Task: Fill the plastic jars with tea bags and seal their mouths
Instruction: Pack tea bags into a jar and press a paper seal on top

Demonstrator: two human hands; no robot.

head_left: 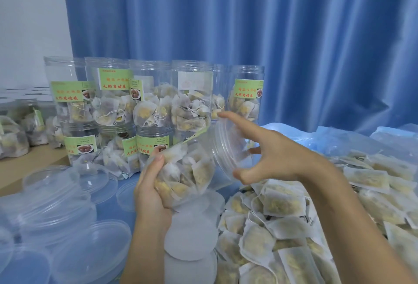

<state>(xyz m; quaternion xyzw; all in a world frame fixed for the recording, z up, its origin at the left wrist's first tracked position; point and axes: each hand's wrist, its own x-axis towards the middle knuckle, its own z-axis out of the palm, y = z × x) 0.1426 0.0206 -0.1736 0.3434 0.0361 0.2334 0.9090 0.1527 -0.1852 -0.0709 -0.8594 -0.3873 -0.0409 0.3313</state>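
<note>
- Above the blue-covered table (126, 213), the left hand (150, 190) gripped a clear plastic jar (192, 168) around its lower body, fingers curled round it, the jar tilted with its open mouth turned up and to the right.
- The jar looked well filled with tea bags, so the filling step seemed nearly done for this one.
- The right hand (269, 150) hovered at the jar's mouth with fingers spread and empty, the thumb at the lower rim and the forefinger stretched past the upper rim; whether it touched the rim could not be told.
- Loose tea bags (282, 202) lay heaped just beside and under the right forearm.
- A stack of round white sealing discs (192, 234) sat directly below the jar, and clear lids (56, 202) lay in piles to the left.
- Filled jars (135, 103), still uncapped, stood stacked in two tiers behind.
- The next move probably called for righting the jar, then taking a disc to cover the mouth squarely before pressing it down.
</note>
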